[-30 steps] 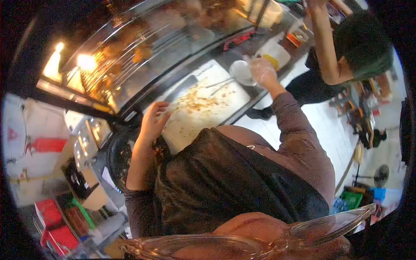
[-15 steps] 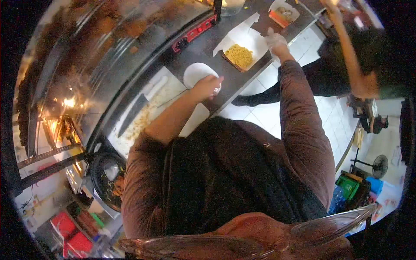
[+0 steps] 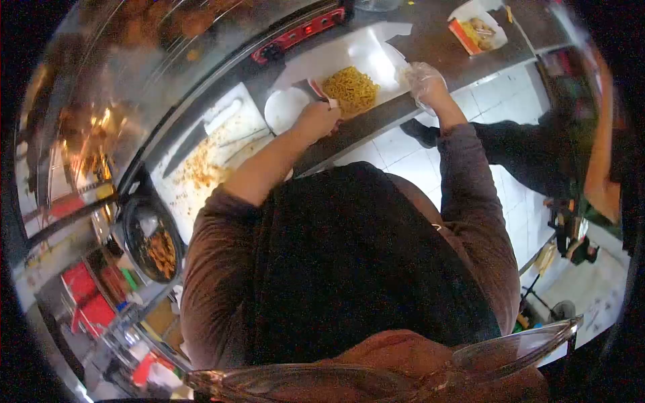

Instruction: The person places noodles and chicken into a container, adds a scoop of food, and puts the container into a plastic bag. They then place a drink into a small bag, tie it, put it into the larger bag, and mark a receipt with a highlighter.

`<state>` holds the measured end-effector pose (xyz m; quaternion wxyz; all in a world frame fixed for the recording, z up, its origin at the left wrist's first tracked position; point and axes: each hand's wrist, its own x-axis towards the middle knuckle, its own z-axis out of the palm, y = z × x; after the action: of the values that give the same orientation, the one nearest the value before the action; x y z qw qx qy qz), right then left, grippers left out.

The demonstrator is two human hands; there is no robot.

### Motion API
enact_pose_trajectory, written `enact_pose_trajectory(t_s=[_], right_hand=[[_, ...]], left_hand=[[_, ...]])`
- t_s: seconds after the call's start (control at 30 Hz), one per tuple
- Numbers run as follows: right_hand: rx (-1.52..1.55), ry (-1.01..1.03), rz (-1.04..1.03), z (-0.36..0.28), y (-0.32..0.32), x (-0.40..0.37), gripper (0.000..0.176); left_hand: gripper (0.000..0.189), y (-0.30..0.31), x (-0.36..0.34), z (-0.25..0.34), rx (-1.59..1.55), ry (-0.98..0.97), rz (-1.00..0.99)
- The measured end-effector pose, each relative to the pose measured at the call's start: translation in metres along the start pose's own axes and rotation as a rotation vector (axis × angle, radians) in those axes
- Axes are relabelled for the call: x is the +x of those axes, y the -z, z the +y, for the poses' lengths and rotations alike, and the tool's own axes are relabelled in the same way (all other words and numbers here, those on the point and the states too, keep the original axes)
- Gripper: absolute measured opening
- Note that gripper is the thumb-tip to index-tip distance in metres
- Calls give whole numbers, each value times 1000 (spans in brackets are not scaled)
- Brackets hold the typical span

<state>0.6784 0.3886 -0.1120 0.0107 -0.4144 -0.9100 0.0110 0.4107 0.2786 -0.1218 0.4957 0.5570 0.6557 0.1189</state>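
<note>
An open takeaway box (image 3: 377,57) of white card holds a mound of yellow noodles (image 3: 351,90) on the dark counter. My left hand (image 3: 318,121) is bare and closed on the box's near left wall, where a red-and-white edge shows. At the opposite side, my right hand (image 3: 426,84) wears a clear plastic glove, its fingers closed at the box's right edge; their tips are blurred. A round white lid or plate (image 3: 285,109) lies just left of the box, partly behind my left hand.
A knife (image 3: 180,152) rests on a white cutting board (image 3: 225,131) strewn with brown crumbs. Another filled box (image 3: 478,35) stands farther right. A black pan (image 3: 153,240) holds food at the left. Past the counter edge, a person (image 3: 537,134) stands on the tiled floor.
The noodle box has shifted left along the counter, next to the round white piece, with my right hand alongside. My left hand has left that piece for the box. The view has turned slightly.
</note>
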Motion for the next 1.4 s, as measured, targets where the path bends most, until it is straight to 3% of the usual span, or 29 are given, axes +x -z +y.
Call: enact_pose_trajectory(t_s=[0.07, 0.13, 0.17, 0.27, 0.37, 0.4, 0.5, 0.6, 0.7, 0.8, 0.9, 1.0, 1.1, 1.2, 1.3, 1.4], right_hand=[[110, -75, -22, -28, 8, 10, 23], [164, 123, 298, -40, -36, 23, 17], [183, 219, 466, -43, -46, 32, 15], [-123, 287, 147, -97, -46, 56, 19], [34, 280, -99, -136, -39, 59, 24], [91, 221, -121, -143, -40, 63, 23], [567, -259, 242, -154, 2, 40, 24], [314, -142, 56, -135, -3, 19, 31], [411, 361, -60, -147, -42, -14, 34], [136, 445, -311, -173, -81, -7, 45], [41, 425, 21, -186, -113, -21, 48], [84, 328, -216, -189, -103, -15, 47], [170, 128, -495, -202, -53, -9, 48], [101, 185, -566, -205, -51, -4, 51], [150, 91, -577, -208, -72, 0, 51], [137, 175, -308, -213, -50, -7, 27]], left_hand=[[35, 23, -30, -10, 175, -87, 79], [35, 44, -62, -14, 308, -30, 246], [35, 56, -67, -21, 233, 28, 264], [38, 68, -85, -60, 44, 205, 294], [42, 67, -91, -83, -32, 299, 340], [44, 66, -94, -88, -35, 318, 358], [50, 73, -102, -83, 9, 342, 409], [54, 72, -110, -89, -24, 366, 414], [55, 68, -117, -109, -121, 382, 496], [54, 66, -132, -114, -162, 331, 646], [50, 70, -152, -119, -160, 311, 729], [45, 66, -170, -132, -156, 275, 815], [38, 59, -187, -146, -129, 194, 856], [31, 55, -202, -150, -85, 198, 839], [24, 49, -217, -166, -46, 204, 828], [18, 46, -239, -178, -197, 147, 804]])
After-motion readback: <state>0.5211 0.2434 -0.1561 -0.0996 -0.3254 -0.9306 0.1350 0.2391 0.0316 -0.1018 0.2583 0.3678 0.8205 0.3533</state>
